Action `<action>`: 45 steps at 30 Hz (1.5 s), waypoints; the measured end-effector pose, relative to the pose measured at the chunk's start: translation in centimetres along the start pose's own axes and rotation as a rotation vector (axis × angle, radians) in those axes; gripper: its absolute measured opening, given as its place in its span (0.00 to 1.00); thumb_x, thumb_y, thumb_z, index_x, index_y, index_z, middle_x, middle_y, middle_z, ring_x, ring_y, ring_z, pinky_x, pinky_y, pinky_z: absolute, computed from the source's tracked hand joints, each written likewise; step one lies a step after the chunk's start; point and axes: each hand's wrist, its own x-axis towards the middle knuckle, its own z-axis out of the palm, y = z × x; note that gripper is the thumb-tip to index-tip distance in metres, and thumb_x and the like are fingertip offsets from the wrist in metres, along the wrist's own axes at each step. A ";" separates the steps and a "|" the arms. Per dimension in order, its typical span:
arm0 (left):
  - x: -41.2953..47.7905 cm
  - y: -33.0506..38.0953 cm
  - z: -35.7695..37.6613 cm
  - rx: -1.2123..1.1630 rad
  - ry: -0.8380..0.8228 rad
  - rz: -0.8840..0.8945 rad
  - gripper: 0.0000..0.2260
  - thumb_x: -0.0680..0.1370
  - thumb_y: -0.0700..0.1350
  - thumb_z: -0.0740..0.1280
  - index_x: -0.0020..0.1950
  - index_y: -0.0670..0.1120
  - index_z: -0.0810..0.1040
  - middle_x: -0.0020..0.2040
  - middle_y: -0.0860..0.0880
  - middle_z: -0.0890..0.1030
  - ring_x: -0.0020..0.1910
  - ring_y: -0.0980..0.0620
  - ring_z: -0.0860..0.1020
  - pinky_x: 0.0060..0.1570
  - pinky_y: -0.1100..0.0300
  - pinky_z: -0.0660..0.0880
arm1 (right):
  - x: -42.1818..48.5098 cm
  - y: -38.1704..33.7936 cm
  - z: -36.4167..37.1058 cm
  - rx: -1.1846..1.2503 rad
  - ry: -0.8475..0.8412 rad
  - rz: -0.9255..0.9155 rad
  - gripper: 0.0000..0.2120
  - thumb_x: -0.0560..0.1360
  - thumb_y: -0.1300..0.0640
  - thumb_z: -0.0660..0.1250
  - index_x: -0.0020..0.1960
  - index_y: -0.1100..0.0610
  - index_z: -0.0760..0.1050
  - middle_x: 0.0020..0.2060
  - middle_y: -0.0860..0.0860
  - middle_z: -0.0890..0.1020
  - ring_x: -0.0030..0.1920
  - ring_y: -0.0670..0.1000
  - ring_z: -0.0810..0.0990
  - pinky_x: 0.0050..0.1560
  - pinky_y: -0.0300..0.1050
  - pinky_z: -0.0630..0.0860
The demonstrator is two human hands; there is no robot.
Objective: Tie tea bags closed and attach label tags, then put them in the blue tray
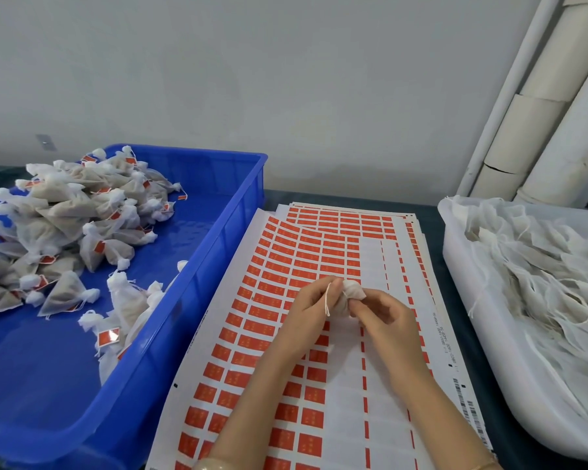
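Observation:
Both my hands meet over the sheet of red label stickers (pixel 279 266) in the middle of the table. My left hand (pixel 311 310) pinches a white tea bag (pixel 352 291) together with its loose white string, which hangs down. My right hand (pixel 384 320) grips the same tea bag from the right side. The bag is bunched up between my fingertips. The blue tray (pixel 197 300) stands to the left and holds a heap of tied tea bags with red tags (pixel 72 225).
A white tray (pixel 472 300) on the right holds several untied tea bags with loose strings (pixel 537 266). More sticker sheets lie stacked under the top sheet. Pale pipes (pixel 537 106) run up the wall at the back right.

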 end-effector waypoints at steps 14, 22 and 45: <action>-0.6 0.0 0.2 0.041 0.049 -0.140 0.08 0.82 0.50 0.58 0.47 0.62 0.73 0.45 0.66 0.74 0.44 0.77 0.73 0.39 0.81 0.69 | 0.4 0.1 -0.2 0.172 -0.008 0.130 0.06 0.70 0.49 0.73 0.47 0.45 0.80 0.41 0.35 0.83 0.48 0.46 0.81 0.48 0.39 0.77; -0.5 -0.2 0.6 0.095 0.076 -0.166 0.10 0.83 0.50 0.56 0.45 0.61 0.72 0.42 0.63 0.75 0.42 0.77 0.73 0.39 0.82 0.68 | 0.3 0.0 -0.2 0.168 -0.047 0.182 0.04 0.71 0.52 0.74 0.45 0.47 0.81 0.39 0.39 0.83 0.46 0.48 0.82 0.43 0.36 0.75; 0.3 -0.3 0.3 -0.141 0.177 -0.370 0.13 0.81 0.50 0.62 0.45 0.45 0.83 0.48 0.42 0.82 0.53 0.40 0.78 0.60 0.52 0.73 | -0.2 -0.5 0.0 -0.076 0.161 -0.203 0.10 0.73 0.59 0.72 0.43 0.47 0.73 0.39 0.42 0.81 0.42 0.41 0.81 0.39 0.29 0.76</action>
